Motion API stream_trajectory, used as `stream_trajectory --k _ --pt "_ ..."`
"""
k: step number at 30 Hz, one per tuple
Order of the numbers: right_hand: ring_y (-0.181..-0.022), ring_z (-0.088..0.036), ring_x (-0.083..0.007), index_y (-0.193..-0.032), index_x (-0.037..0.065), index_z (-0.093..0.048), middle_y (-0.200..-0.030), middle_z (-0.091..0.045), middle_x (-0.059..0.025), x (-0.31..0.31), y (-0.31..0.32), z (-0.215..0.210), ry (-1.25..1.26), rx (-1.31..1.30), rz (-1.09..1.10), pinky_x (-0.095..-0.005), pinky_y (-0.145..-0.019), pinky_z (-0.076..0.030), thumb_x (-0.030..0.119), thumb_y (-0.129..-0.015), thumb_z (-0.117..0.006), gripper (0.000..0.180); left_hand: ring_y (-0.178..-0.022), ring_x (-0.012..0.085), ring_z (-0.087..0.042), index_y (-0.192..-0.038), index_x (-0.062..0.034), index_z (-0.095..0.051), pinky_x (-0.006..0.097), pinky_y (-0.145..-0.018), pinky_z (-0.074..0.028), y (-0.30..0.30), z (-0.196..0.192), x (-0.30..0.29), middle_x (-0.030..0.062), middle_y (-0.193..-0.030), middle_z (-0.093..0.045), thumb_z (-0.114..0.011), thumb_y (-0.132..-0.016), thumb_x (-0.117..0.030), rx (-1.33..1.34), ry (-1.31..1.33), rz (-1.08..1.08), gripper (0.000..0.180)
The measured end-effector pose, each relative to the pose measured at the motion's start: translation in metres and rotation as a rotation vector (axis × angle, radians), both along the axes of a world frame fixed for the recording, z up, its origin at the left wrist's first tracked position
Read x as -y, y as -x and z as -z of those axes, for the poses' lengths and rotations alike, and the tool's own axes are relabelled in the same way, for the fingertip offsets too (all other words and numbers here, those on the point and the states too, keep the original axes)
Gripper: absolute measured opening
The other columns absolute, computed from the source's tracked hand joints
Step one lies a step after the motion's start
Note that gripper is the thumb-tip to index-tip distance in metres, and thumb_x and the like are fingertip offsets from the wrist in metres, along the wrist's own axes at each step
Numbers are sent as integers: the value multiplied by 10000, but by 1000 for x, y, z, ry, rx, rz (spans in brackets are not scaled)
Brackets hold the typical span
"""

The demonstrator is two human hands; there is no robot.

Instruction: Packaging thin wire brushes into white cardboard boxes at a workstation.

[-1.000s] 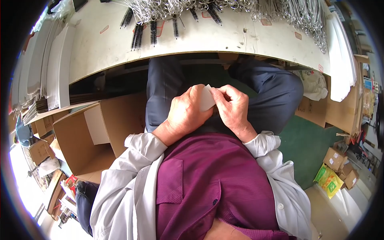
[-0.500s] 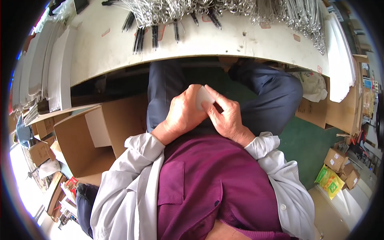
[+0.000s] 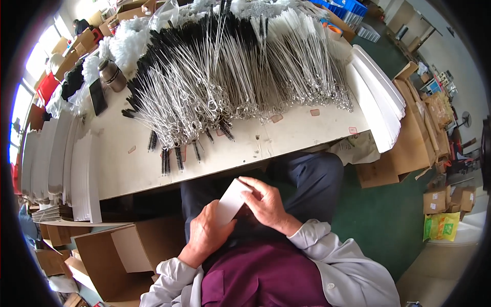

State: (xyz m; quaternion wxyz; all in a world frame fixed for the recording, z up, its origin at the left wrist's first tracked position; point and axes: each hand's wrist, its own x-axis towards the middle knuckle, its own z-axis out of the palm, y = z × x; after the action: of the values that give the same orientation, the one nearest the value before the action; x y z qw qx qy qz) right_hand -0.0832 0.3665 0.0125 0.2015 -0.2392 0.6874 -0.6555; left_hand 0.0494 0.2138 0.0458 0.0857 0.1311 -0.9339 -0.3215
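Between my hands, above my lap, is a slim white box (image 3: 233, 200), tilted with its far end toward the table. My left hand (image 3: 208, 229) wraps around its near end. At its far end, the fingers and thumb of my right hand (image 3: 264, 202) close on the edge. Ahead on the table lies a large heap of wire-handled brushes (image 3: 204, 84) with looped ends, black bristles at the left and white ones at the right. Several short black brushes (image 3: 178, 158) lie apart near the table's front edge.
The pale table (image 3: 240, 148) spans the view before me. White flat cartons are stacked at its left (image 3: 84, 176) and right (image 3: 376, 97) ends. A metal flask (image 3: 112, 75) stands behind a dark phone (image 3: 97, 97). An open cardboard box (image 3: 115, 261) sits at my lower left.
The view has tipped up, showing more of the table and brushes. My hands have shifted along the white box, which is now far more visible between them.
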Motion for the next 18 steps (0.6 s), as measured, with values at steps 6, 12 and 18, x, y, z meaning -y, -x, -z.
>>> stream_trajectory --k 6,12,18 --pt "-656 -688 -194 -1068 0 -700 -809 -715 -108 -2 64 -30 -37 -593 168 -308 -609 -542 106 -942 -713 166 -853 394 -714 -1118 -20 -598 445 -720 -587 -16 -40 66 204 -960 -693 -858 -769 -254 -81 122 -284 494" --pt "-703 -709 -262 -1011 35 -722 -855 -730 -126 -26 134 -13 -230 -702 402 -354 -645 -558 134 -938 -691 127 -876 437 -714 -1106 26 -642 497 -770 -566 -14 -61 212 256 -937 -723 -798 -848 -341 34 579 -569 476" --pt "-690 -683 -145 -1011 -3 -727 -822 -733 -93 -27 156 8 -247 -692 436 -289 -656 -543 98 -943 -699 124 -960 463 -698 -1001 48 -670 527 -810 -561 3 -28 311 297 -994 -714 -747 -860 -515 386 680 -689 586"
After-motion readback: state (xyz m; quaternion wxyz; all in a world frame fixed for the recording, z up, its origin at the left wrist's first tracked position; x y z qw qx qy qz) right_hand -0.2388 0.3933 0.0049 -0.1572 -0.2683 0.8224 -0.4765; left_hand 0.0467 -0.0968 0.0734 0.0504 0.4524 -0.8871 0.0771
